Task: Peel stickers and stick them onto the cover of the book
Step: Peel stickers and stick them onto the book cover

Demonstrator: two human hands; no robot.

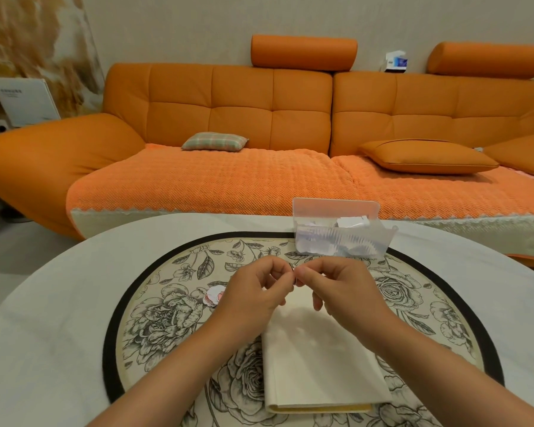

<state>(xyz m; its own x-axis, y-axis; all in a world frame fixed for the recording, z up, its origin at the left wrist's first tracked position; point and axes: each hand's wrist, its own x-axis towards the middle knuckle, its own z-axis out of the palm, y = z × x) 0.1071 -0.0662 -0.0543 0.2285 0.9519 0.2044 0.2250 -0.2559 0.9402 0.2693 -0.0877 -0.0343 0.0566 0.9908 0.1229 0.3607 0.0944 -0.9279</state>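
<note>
A cream-covered book (318, 362) lies closed on the round floral mat (167, 309), its spine toward me. Above its far end my left hand (256, 291) and my right hand (339, 288) meet fingertip to fingertip, both pinching one small sticker (293, 274) that is mostly hidden between the fingers. A pink-and-white flower sticker (214, 295) lies on the mat just left of my left hand. A clear plastic box (342, 238) with several stickers inside stands open at the mat's far edge, beyond my hands.
The mat sits on a round table under a pale grey cloth (53, 303). An orange sofa (259, 124) with cushions runs along the far side, close behind the box. White panels lean against the wall at far left.
</note>
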